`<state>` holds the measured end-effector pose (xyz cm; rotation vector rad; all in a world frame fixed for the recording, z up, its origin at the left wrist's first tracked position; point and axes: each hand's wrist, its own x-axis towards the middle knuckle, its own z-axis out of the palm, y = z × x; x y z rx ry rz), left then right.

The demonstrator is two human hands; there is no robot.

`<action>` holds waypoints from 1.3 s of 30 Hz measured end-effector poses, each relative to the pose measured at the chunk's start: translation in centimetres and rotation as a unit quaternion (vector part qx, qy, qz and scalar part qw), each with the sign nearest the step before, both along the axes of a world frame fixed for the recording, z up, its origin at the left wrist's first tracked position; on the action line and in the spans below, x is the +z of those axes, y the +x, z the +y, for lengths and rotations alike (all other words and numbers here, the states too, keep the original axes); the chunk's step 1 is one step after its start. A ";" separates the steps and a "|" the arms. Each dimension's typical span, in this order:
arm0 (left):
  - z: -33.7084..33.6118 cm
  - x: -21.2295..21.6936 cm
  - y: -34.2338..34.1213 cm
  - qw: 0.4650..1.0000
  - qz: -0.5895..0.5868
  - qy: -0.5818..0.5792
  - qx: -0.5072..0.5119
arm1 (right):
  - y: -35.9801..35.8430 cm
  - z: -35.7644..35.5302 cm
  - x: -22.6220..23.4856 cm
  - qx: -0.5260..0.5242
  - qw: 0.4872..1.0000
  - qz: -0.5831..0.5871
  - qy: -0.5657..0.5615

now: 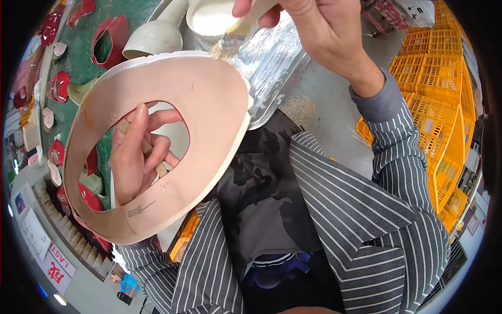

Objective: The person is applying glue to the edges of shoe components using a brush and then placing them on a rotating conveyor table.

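Note:
A large pink-beige shoe upper [219, 104], inner side facing me, is held up on the left, with a red rim round its oval opening. My left hand [133, 157] shows through that opening, fingers curled, steadying the upper; a narrow beige strip [161, 169] lies among its fingers, its kind unclear. At the upper's far edge, my right hand [319, 26] grips a brush [230, 44] whose pale bristles touch the edge, where white paste shows. Just beyond is a white cup [209, 18] of white liquid. The cup's top is cut off by the frame.
A shiny metal tray [272, 68] smeared with white lies beyond my lap. A pale funnel-shaped vessel [154, 42] stands beside the cup. Red shoe uppers [110, 42] rest on the green surface [86, 34] at left. Orange plastic crates [431, 115] are stacked at right.

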<state>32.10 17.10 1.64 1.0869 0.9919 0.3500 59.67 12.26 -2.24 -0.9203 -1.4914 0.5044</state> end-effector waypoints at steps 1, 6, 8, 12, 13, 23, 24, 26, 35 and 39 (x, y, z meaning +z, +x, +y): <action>-0.2 -0.2 -0.1 1.000 0.014 0.019 0.013 | -0.6 -0.2 1.1 -0.023 1.000 -0.004 -0.003; -0.8 -0.5 1.6 0.999 0.012 0.048 -0.006 | -1.6 2.0 1.3 0.019 0.984 0.085 0.155; -1.1 -0.7 1.7 0.996 -0.012 0.085 0.010 | -1.2 1.7 0.6 0.039 0.986 0.134 0.092; -2.1 -1.4 -0.4 0.988 -0.067 0.111 0.080 | -1.4 0.5 -1.9 -0.024 0.987 0.152 0.052; -2.3 -1.8 0.0 0.984 -0.085 0.118 0.104 | -1.5 0.0 -2.6 -0.058 0.983 0.171 0.043; -3.5 -6.1 2.9 0.941 -0.206 0.163 0.213 | -2.0 -4.5 -3.7 -0.151 0.973 0.169 0.035; -4.0 -5.9 3.0 0.940 -0.203 0.167 0.217 | -2.1 -4.6 -3.5 -0.147 0.974 0.173 0.022; -4.9 -5.4 3.5 0.932 -0.187 0.198 0.240 | -1.7 -3.8 -2.3 -0.122 0.973 0.188 0.056; -5.3 -5.7 3.7 0.909 -0.278 0.244 0.194 | -2.8 -1.6 -0.6 -0.096 0.964 0.242 0.051; -4.3 -5.3 4.6 0.896 -0.280 0.251 0.236 | -3.2 -3.7 -1.9 -0.139 0.970 0.202 0.002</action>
